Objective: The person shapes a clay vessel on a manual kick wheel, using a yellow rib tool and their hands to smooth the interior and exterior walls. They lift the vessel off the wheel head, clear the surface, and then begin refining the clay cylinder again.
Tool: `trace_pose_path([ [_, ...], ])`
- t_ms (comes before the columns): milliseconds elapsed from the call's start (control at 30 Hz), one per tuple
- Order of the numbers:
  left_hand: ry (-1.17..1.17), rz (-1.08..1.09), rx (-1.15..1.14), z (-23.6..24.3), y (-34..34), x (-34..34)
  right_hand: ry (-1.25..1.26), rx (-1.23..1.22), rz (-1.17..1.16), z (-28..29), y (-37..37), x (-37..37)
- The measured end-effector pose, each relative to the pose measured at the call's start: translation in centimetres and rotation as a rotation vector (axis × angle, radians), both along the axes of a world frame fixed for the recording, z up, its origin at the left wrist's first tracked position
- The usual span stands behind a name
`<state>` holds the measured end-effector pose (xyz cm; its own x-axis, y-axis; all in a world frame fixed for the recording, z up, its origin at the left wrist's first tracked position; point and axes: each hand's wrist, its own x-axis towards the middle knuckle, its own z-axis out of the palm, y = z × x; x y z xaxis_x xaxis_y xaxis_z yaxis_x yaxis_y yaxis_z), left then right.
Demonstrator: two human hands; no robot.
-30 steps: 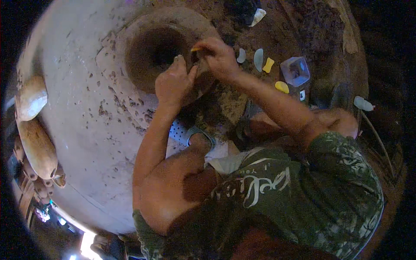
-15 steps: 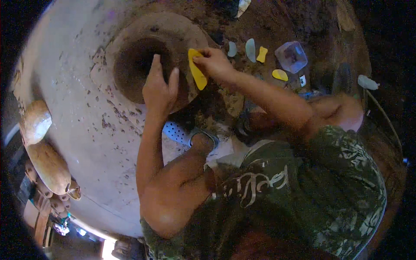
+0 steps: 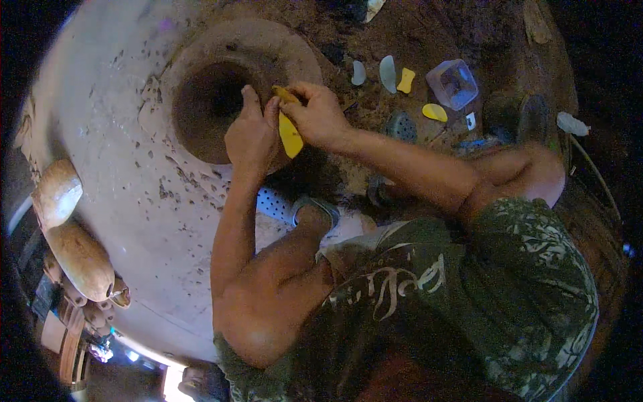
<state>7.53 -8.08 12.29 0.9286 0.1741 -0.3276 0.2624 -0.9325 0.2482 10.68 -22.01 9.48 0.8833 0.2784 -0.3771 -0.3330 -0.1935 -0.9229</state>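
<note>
A round brown clay pot (image 3: 204, 55) with a wide dark mouth stands at the upper left. My left hand (image 3: 253, 137) lies over its near right rim, a finger stretched over the mouth and the thumb raised apart. Pinched in my right hand (image 3: 315, 115) is a yellow, flat pottery rib (image 3: 290, 139), held at the pot's right side. The left thumb meets the rib's upper part beside my right fingers; whether it presses on it I cannot tell. My other left fingers are mostly hidden.
Two pale ribs (image 3: 388, 74), small yellow pieces (image 3: 405, 80) and a clear plastic tub (image 3: 453, 84) lie on the ground to the right. My clog (image 3: 274, 206) is close below the pot. Gourd-like vessels (image 3: 79, 258) line the left edge.
My right hand has moved left with the rib, which now sits close against the left thumb. The left thumb and finger have drawn nearer each other.
</note>
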Motion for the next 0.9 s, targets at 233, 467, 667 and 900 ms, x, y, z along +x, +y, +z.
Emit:
trace_pose_path([
  [233,-0.676,-0.236,-0.337,-3.3,1.5,-1.1,-0.019,-0.121,0.028,2.6,-3.4,4.0],
  [467,-0.693,-0.479,-0.246,-0.3,2.9,-3.5,-0.485,-0.203,0.251,0.6,-2.4,7.4],
  [667,-0.420,-0.361,0.083,-2.1,4.2,-3.8,-0.926,-0.126,0.411,-2.3,-0.2,10.5],
  [900,-0.251,-0.191,0.074,-1.9,1.8,-3.1,-1.043,-0.258,0.450,-1.5,-2.4,2.8],
])
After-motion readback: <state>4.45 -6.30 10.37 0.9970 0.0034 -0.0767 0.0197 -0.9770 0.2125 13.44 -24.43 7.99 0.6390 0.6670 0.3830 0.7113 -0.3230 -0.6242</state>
